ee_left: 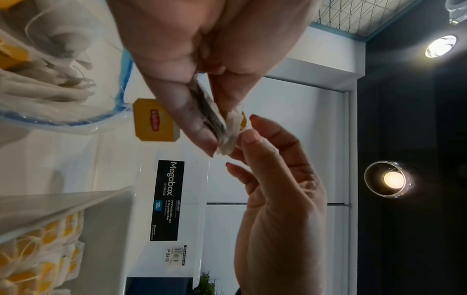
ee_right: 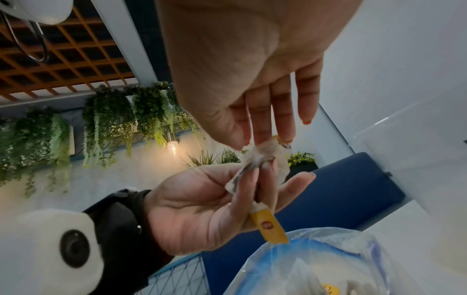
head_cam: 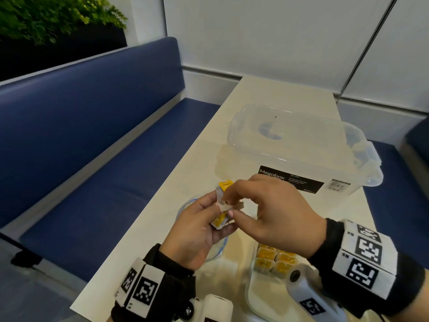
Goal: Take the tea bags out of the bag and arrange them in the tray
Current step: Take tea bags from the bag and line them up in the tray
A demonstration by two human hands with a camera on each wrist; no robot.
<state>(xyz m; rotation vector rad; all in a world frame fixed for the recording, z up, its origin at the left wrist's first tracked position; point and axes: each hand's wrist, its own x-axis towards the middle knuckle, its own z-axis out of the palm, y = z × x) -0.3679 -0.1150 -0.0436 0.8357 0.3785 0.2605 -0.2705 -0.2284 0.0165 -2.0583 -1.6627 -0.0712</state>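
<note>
While the lidded box (head_cam: pixel 299 147) stands at the back, the tray (head_cam: pixel 251 296) holds rows of tea bags (head_cam: pixel 275 260) (yellow tags up). Beside it, above the bag (ee_left: pixel 63 111), left hand (head_cam: pixel 192 231) and right hand (head_cam: pixel 269 212) both pinch one tea bag (ee_left: pixel 227 137).

tray (head_cam: pixel 249 296) cut off below — its tea bags (head_cam: pixel 276 260) partly behind right hand (head_cam: pixel 276 212)

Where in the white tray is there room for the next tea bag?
The white tray is bare in its near part, below the yellow-tagged tea bags packed at its far end. The pale table is bare beyond the clear lidded storage box. It is crowded around the clear zip bag under both hands.
</note>
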